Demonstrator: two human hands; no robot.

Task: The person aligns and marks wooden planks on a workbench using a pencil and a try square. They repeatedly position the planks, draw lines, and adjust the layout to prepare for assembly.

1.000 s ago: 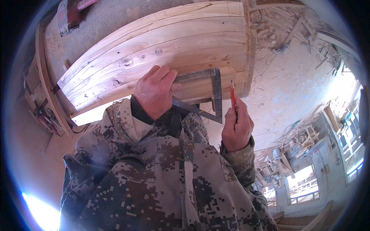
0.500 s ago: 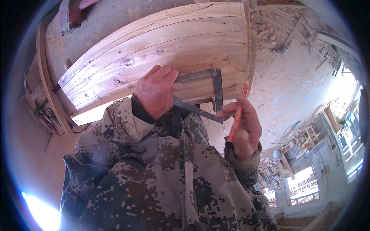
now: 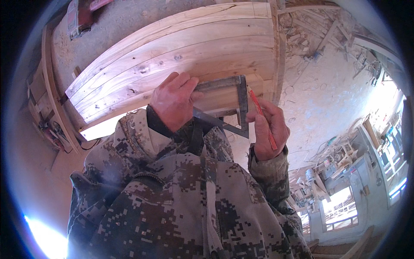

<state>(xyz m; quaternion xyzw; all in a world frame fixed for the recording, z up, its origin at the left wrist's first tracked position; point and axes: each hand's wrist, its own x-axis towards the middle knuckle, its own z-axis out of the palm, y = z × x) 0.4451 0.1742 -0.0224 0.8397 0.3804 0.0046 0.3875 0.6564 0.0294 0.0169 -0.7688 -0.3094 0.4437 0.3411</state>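
My left hand [image 3: 171,102] grips one arm of a dark metal carpenter's square [image 3: 243,99], its fingers curled over the top. The square has a slanting brace and lies over the near right part of a panel [image 3: 185,52] of pale, knotty planks. Between the thumb and fingers of my right hand [image 3: 276,125] is a red pencil [image 3: 257,105]. It leans to the left, its sharpened tip close by the square's outer right edge. Whether the tip touches the wood I cannot tell.
A red tool [image 3: 79,19] stands at the back left. Long wooden bars [image 3: 54,86] border the left side. Wood offcuts [image 3: 312,28] lie scattered at the far right, and a cluttered bench [image 3: 327,159] stands near a window [image 3: 339,208].
My right hand has turned the pencil so that its tip swings left, toward the square's edge. The left hand and the square stay nearly in place.
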